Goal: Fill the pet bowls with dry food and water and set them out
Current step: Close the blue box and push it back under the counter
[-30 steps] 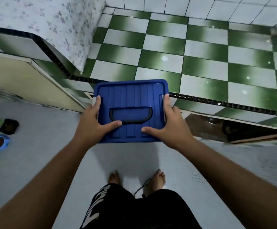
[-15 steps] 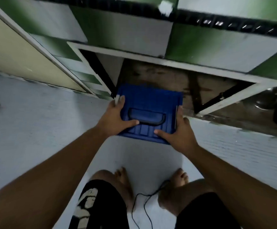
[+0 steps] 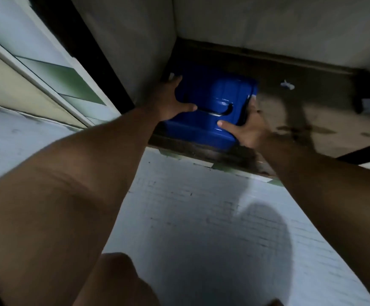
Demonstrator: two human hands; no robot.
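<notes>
A blue box (image 3: 219, 96) of glossy, hard plastic sits low inside a dim cupboard, at the left of its floor, close to the plain pale side wall (image 3: 135, 51). Its lid is ribbed with long shallow grooves and has rounded corners, and a dark curved handle (image 3: 215, 111) lies flat in a recess on top. The left grip (image 3: 168, 100) is spread wide, with the fingers fanned along the box's left edge and the thumb stretched over the lid beside the handle. The right grip (image 3: 250, 131) clasps the near right corner, thumb lying on the lid and fingers wrapped down the right side, though blur hides their tips. Between them the two grips hold the box. The cupboard floor (image 3: 312, 120) is brown, worn and stained, with a small white scrap (image 3: 287, 85) lying on it to the right of the box. In front of the cupboard, the room's floor (image 3: 201, 206) is pale grey with a fine brick-like texture.
</notes>
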